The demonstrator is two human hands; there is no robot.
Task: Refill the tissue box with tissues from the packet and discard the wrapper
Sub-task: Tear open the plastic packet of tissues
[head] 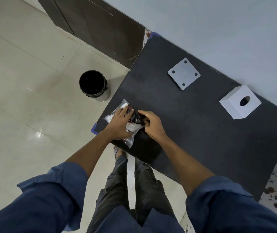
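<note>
Both hands (134, 122) grip the tissue packet (131, 127).

A black table (193, 125) carries 3 things: a white tissue box (238, 103) with a round hole on top, its white base plate (184, 74) (4 dark round spots, 1 per corner) lying apart, and a clear tissue packet (131, 128) near the front-left corner.

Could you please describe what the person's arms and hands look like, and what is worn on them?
Both hands, left and right, are bare, with no gloves, rings or watch visible. The forearms are uncovered; dark blue shirt sleeves are rolled up toward the elbows on both arms.
</note>
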